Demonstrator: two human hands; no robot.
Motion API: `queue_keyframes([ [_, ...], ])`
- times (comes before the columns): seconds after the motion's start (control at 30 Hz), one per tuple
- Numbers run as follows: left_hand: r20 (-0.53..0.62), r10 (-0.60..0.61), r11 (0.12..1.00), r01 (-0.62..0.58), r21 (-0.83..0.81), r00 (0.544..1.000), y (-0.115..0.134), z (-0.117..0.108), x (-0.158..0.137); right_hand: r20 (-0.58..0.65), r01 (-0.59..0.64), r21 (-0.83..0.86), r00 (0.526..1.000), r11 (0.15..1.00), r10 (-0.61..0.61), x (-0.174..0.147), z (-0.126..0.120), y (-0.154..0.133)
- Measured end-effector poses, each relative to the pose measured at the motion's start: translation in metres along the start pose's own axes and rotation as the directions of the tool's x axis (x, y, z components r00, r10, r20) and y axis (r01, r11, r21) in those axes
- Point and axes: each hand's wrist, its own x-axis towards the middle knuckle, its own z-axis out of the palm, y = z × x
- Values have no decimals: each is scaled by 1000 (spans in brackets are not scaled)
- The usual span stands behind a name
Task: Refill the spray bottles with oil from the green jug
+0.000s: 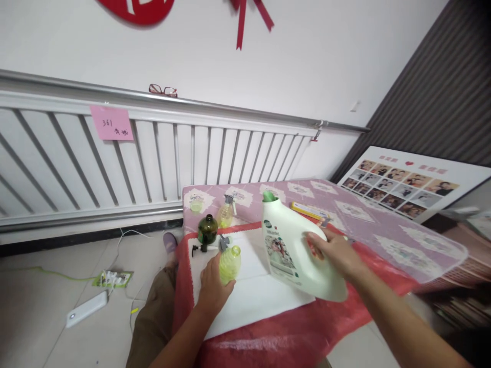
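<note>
Jug [282,255], pale green, tilted, at the right of a white sheet [249,301]; right hand [332,248] closed round its handle. Bottle [230,267], yellow-green, mouth upward, left of the jug; left hand [215,283] gripping its side; whether it touches the sheet, cannot tell. Just beyond: grey sprayer head [223,244], black pump [203,249], dark bottle [207,232]. Farther: spray bottle [225,215]. Beneath the sheet: red cover [268,337]. Far side: white radiator [143,158].
</note>
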Motion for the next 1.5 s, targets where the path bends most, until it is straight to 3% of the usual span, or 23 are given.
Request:
queue_keyframes([
  [0.23, 1, -23, 1000, 23, 10, 1000, 0, 1, 0, -99, -133, 228, 982, 964, 159, -23, 76, 19],
  [0.37, 67, -40, 999, 38, 33, 997, -7, 5, 2, -122, -165, 312, 970, 936, 211, -39, 101, 30],
  [0.57, 31, -9, 999, 8, 39, 999, -5, 7, 0, -74, -142, 346, 981, 927, 177, -54, 93, 44],
  [0.7, 34, -30, 999, 29, 29, 999, -1, 6, -1, -318, -51, 392, 929, 918, 187, -71, 81, 40],
  [0.77, 40, -39, 999, 39, 15, 998, -1, 6, -1, -351, 63, 352, 934, 934, 69, -78, 83, 28],
  [0.83, 46, -44, 999, 44, 0, 998, -1, 5, 0, -114, 216, 225, 974, 950, -194, -76, 96, 10],
  [0.87, 47, -45, 999, 46, -4, 998, -1, 5, 0, 105, 307, 137, 941, 942, -322, -72, 106, 0],
  [0.93, 49, -45, 999, 45, -8, 998, 0, 4, 1, 266, 379, 100, 881, 920, -391, -58, 132, -18],
  [1.1, 72, -65, 998, 66, -5, 995, 5, 0, 2, 460, 468, -32, 792, 883, -402, -15, 202, -41],
  [1.23, 74, -69, 997, 71, -17, 995, 10, -5, 2, 568, 541, -103, 721, 834, -397, 3, 239, -47],
  [1.37, 88, -77, 996, 81, -38, 993, 13, -8, 3, 634, 599, -125, 661, 791, -400, 8, 261, -48],
  [1.5, 114, -108, 992, 114, -51, 988, 14, -9, 5, 657, 624, -106, 628, 774, -417, 12, 264, -47],
])
